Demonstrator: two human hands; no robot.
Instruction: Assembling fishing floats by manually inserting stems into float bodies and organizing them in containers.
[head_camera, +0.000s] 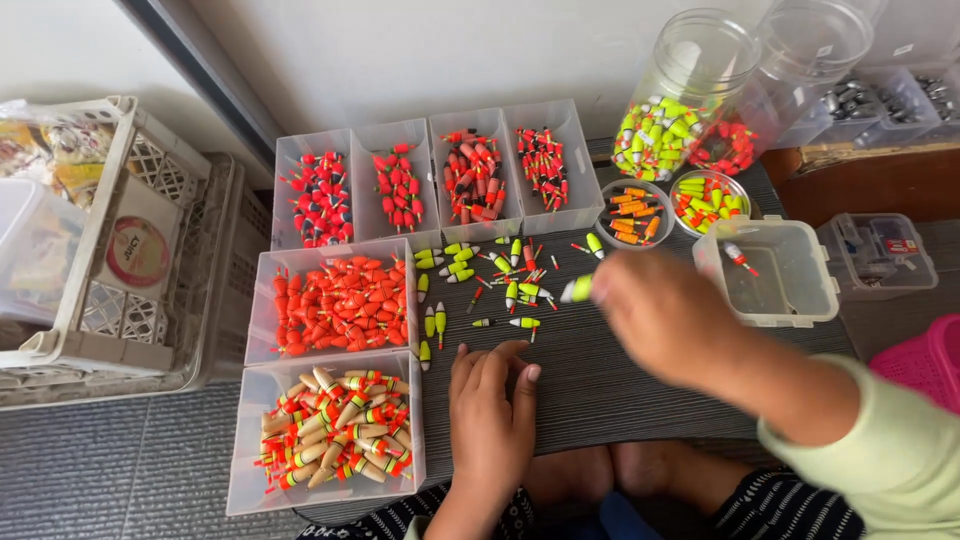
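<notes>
Dark ribbed matting (620, 390) covers a low work surface beside a pale wall. At far left, white plastic crates (120, 250) sit stacked. Next come clear trays: a near one of striped cream floats (335, 430), a middle one of orange floats (340, 305), and four smaller far trays of red floats (430, 185). Loose yellow-green floats (480, 280) lie scattered on the mat just beyond the hands. The left hand (492, 410) rests flat, fingers relaxed, holding nothing. The right hand (660, 310), blurred, pinches one yellow-green float (577, 289) at its fingertips, above the mat near the scattered pile. Further right stand a clear square tub (775, 275), two small bowls (670, 205) and tall jars (690, 100) of floats.
</notes>
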